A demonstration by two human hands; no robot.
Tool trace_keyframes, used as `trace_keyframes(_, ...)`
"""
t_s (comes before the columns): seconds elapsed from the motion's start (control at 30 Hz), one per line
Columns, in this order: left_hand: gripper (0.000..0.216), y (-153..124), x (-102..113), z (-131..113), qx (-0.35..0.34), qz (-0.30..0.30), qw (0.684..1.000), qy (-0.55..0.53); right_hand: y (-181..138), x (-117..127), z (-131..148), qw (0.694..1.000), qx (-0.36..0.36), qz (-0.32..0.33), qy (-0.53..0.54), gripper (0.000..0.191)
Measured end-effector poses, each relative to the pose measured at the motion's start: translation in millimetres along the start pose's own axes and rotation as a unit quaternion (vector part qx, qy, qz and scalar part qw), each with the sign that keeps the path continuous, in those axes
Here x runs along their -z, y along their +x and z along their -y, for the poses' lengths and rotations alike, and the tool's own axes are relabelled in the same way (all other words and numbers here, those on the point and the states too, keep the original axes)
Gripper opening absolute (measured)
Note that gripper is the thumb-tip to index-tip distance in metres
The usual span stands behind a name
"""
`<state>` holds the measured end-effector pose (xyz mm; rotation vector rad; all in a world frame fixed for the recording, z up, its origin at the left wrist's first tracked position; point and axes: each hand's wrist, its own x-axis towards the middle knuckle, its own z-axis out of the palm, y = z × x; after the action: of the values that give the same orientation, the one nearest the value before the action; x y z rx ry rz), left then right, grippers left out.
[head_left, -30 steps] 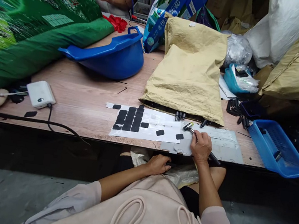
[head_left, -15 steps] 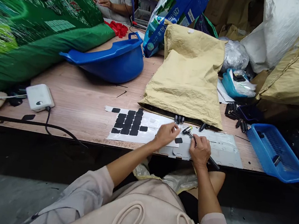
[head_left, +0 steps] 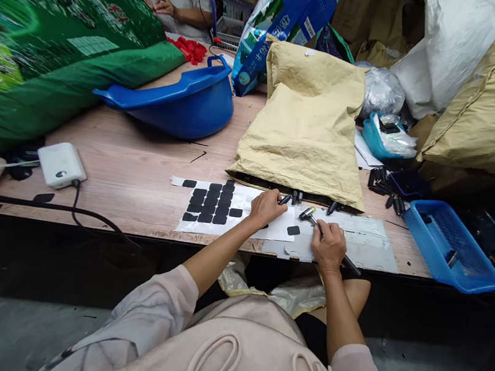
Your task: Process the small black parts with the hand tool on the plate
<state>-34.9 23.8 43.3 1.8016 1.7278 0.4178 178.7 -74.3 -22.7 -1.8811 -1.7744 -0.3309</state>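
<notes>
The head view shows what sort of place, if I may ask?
Probably a workshop: the right hand holds a hammer, with black pads and a sack on the table.

Black-gripped hammer (head_left: 307,213) aslant, near a small dark elongated piece (head_left: 285,200).
</notes>
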Motion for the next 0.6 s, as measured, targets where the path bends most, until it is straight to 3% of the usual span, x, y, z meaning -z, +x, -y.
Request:
trace_keyframes(0.13, 0.012, -22, -9, 26, -0.097, 0.021, 0.995, -0.022, -1, 0, 0, 1.0, -0.012, 0.004, 0.008, 0.024)
trace_keyframes(0.27, 0.015, -29, -25, 42, -0.174, -0.028, 0.983, -0.045, 0, -1, -3, 1.0, -0.009, 0.005, 0.011, 0.025)
trace_keyframes(0.43, 0.015, -24, -32, 47, -0.192, -0.025, 0.979, -0.069, 4, 3, -2, 0.999, -0.012, 0.002, 0.032, 0.027)
trace_keyframes(0.6, 0.014, -22, -35, 48, -0.189, -0.036, 0.978, -0.084, 5, 13, 19, 0.989, -0.023, -0.014, 0.148, 0.033)
